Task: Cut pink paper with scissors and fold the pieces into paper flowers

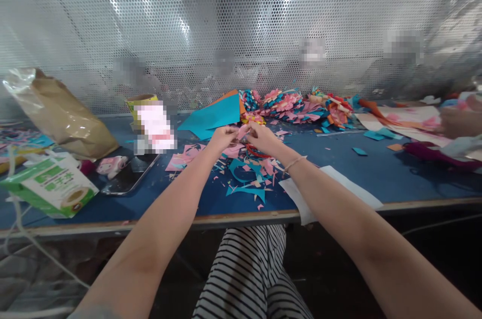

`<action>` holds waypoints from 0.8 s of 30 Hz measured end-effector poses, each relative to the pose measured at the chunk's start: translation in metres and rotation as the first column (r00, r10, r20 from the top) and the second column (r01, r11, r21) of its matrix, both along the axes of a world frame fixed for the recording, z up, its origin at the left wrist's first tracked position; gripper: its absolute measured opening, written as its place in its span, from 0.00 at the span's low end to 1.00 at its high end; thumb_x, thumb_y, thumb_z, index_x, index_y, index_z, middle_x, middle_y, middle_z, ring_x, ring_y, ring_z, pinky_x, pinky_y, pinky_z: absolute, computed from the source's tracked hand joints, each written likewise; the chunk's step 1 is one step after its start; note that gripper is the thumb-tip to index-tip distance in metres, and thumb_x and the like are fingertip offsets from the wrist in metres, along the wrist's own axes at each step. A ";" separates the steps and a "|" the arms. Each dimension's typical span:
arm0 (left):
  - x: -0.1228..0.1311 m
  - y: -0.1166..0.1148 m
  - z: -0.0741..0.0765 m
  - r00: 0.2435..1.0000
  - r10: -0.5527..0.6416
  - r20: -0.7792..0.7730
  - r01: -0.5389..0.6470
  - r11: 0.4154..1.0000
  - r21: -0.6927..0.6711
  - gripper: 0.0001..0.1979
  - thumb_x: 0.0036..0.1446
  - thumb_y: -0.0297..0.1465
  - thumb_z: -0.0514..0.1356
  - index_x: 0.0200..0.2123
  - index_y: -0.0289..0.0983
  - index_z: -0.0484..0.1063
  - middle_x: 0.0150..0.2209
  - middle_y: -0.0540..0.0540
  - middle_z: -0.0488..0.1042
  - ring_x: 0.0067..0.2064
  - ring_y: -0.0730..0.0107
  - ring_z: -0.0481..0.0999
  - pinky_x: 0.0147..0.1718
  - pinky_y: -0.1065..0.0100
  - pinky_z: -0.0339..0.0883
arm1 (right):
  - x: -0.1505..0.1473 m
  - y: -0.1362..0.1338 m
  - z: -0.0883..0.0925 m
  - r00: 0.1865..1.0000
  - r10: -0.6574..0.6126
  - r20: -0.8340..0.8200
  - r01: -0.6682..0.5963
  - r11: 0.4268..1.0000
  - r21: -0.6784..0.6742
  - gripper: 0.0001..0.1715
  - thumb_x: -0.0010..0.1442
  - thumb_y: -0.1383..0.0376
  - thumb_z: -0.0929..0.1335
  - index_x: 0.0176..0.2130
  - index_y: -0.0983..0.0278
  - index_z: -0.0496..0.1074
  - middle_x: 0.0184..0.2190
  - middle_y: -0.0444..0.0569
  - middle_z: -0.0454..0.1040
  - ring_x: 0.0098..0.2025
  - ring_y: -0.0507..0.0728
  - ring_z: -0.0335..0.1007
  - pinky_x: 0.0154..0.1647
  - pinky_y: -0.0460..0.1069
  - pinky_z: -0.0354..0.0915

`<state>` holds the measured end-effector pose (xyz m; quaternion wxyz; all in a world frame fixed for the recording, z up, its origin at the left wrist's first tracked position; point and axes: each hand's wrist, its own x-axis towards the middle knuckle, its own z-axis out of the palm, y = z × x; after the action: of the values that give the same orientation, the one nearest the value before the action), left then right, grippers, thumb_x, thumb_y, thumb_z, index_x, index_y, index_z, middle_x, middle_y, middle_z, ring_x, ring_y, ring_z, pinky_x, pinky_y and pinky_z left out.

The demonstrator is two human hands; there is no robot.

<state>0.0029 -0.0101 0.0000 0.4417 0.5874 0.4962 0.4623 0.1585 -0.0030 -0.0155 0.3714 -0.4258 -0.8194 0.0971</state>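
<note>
Between my two hands is a small pink piece [243, 132], pinched by the fingertips above the blue table. My left hand [225, 138] is closed on its left side, and my right hand [259, 137] closes on it from the right. Under and in front of the hands lie blue paper scraps [246, 193] and pink paper scraps [184, 157]. Large blue sheets [216, 115] rest just behind my left hand. Bunches of pink and blue cut pieces [286, 104] are heaped behind my right hand. A white sheet [339, 183] lies partly under my right forearm.
On the left stand a brown paper bag [68, 115], a green and white carton [52, 186] and a yellow container [131, 108], with a dark phone [131, 173] lying nearby. A perforated metal panel [244, 32] spans the back. Another person's hand [461, 118] is at the far right.
</note>
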 end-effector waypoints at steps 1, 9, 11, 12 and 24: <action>0.000 -0.001 0.001 1.000 0.010 -0.001 -0.010 1.000 0.001 0.04 0.48 0.28 0.59 0.26 0.33 0.68 0.22 0.48 0.70 0.24 0.77 0.70 0.27 0.73 0.65 | 0.000 0.002 -0.001 0.999 -0.025 -0.026 0.025 1.000 0.009 0.14 0.52 0.67 0.61 0.41 0.66 0.65 0.26 0.44 0.66 0.28 0.52 0.61 0.31 0.46 0.56; 0.001 0.000 0.000 0.999 0.013 0.038 -0.012 1.000 -0.003 0.01 0.47 0.25 0.58 0.26 0.33 0.68 0.21 0.50 0.69 0.22 0.77 0.69 0.31 0.68 0.67 | 0.001 0.015 -0.007 0.991 -0.019 -0.134 0.029 0.997 0.072 0.16 0.51 0.70 0.60 0.43 0.66 0.64 0.40 0.53 0.68 0.40 0.55 0.64 0.41 0.50 0.61; 0.000 0.001 0.000 0.998 0.012 0.054 -0.011 1.000 -0.011 0.01 0.46 0.23 0.57 0.26 0.33 0.68 0.20 0.50 0.69 0.22 0.77 0.69 0.31 0.68 0.67 | 0.001 0.014 -0.006 0.992 -0.031 -0.123 0.040 0.997 0.073 0.16 0.52 0.70 0.60 0.42 0.66 0.65 0.41 0.53 0.68 0.41 0.56 0.64 0.40 0.50 0.61; 0.000 0.002 0.000 0.998 0.010 0.057 -0.010 1.000 -0.014 0.02 0.46 0.22 0.57 0.26 0.33 0.68 0.20 0.50 0.69 0.22 0.77 0.69 0.31 0.68 0.67 | 0.001 0.014 -0.005 0.992 -0.037 -0.120 0.046 0.996 0.077 0.15 0.52 0.70 0.60 0.41 0.66 0.65 0.41 0.53 0.68 0.41 0.56 0.64 0.40 0.50 0.61; 0.000 0.003 -0.002 0.998 -0.040 0.050 0.040 0.999 -0.011 0.10 0.37 0.19 0.59 0.27 0.33 0.67 0.22 0.50 0.69 0.24 0.76 0.70 0.30 0.68 0.67 | 0.001 0.015 -0.007 0.984 -0.006 -0.180 0.028 0.993 0.119 0.21 0.52 0.69 0.60 0.47 0.69 0.61 0.45 0.58 0.66 0.45 0.56 0.63 0.43 0.50 0.61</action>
<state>0.0025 -0.0067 -0.0016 0.4666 0.5828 0.4760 0.4648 0.1592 0.0122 -0.0224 0.4696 -0.3992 -0.7832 0.0820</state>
